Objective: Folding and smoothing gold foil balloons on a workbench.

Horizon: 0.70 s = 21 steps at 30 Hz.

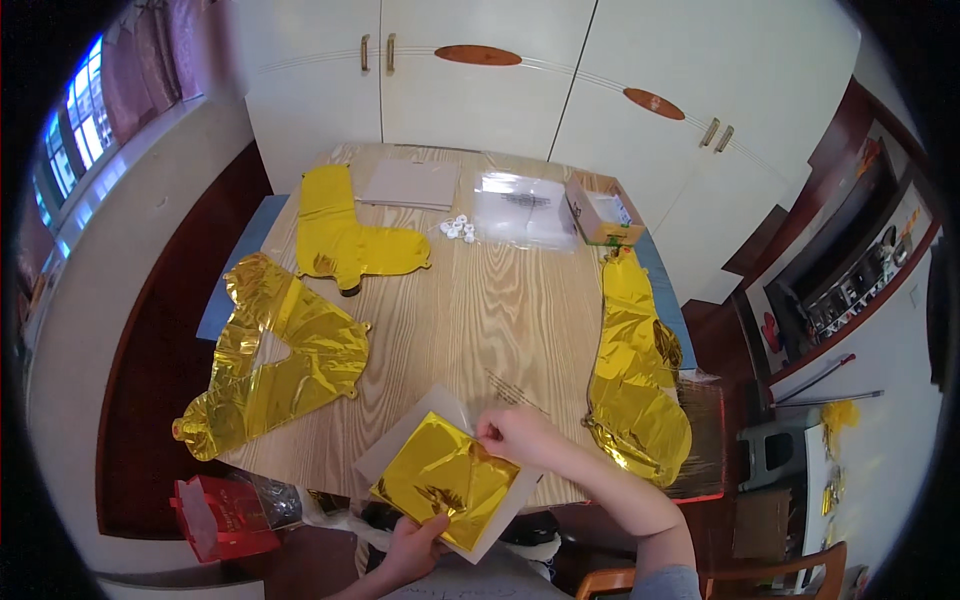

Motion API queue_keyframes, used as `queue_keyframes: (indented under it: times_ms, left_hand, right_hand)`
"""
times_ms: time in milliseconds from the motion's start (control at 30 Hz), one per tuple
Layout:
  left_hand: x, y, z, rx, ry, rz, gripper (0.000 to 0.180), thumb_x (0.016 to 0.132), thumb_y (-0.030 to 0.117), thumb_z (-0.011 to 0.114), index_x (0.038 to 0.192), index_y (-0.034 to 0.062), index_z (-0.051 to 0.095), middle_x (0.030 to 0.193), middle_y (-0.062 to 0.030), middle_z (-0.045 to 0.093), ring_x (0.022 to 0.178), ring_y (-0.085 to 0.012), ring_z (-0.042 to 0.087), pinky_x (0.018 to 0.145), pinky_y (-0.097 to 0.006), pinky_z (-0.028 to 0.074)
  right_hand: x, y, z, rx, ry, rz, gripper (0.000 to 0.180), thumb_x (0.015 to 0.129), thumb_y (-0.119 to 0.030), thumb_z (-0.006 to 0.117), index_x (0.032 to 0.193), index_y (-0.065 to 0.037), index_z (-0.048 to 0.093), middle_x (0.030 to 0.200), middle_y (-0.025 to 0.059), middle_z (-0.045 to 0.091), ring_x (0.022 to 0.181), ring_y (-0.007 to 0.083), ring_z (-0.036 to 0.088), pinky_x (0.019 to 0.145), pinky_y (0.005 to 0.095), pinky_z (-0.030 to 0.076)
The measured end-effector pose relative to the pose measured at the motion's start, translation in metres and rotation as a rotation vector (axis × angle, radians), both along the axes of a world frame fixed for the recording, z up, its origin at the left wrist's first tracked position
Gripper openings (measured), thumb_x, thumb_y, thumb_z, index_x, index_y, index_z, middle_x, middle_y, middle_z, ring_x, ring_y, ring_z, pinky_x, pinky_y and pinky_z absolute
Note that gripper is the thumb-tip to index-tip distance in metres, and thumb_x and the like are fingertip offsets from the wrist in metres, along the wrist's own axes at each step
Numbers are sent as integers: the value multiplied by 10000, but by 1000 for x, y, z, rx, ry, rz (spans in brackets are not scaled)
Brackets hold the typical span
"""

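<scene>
While hands (415, 548) grip sleeve (400, 440), folded gold foil (447, 478) inside

The folded foil balloon (447, 478) was shiny gold, crinkled with bright glints, and lay on a pale grey-white sleeve (400, 440). Three inflated foil balloons (285, 350) on the table (480, 310) showed the same gold. The tabletop was light wood with a wavy grain. A flat card (410, 184) looked greyish beige, and the small caps (458, 228) white. The open box (603, 210) was tan with what seemed a green edge. The bag (222, 515) below the table was red.
</scene>
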<state>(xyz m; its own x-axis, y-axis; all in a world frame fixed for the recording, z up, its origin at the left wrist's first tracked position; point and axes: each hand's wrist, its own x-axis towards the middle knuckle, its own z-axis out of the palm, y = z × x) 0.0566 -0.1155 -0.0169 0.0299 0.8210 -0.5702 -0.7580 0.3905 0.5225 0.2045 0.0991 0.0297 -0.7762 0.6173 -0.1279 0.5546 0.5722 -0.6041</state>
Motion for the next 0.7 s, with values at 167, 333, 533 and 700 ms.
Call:
queue_keyframes:
  times_ms: [167, 333, 533, 700]
  left_hand:
    - [-1, 0, -5, -9, -80, -7, 317, 964, 73, 498, 1271, 2, 459, 1214, -130, 579, 1086, -250, 614, 908, -451, 539]
    - [0, -3, -10, -25, -54, -39, 351, 976, 58, 465, 1322, 32, 412, 1276, -122, 550, 1136, -255, 587, 945, -448, 515]
    - [3, -18, -28, 112, 231, -62, 299, 978, 82, 491, 1269, 23, 452, 1164, -77, 586, 1009, -178, 612, 837, -353, 544]
    - [9, -21, -45, 150, 236, 10, 247, 975, 97, 517, 1205, 7, 503, 1075, -56, 603, 876, -110, 611, 726, -267, 538]
  right_hand:
    - [-5, -19, 4, 207, 46, -22, 134, 797, -170, 641, 873, -63, 615, 802, 119, 633, 728, 326, 637, 640, 420, 521]
    - [-15, -42, 5, 323, 3, -44, 131, 808, -159, 622, 888, -62, 584, 824, 119, 606, 758, 325, 633, 650, 431, 525]
    - [-19, -50, 14, 547, 106, -28, 116, 795, -147, 624, 836, -59, 561, 782, 104, 559, 718, 289, 631, 608, 392, 527]
    - [-27, -52, 6, 673, 81, 50, 164, 733, -127, 629, 872, -74, 559, 804, 67, 548, 758, 225, 615, 613, 334, 524]
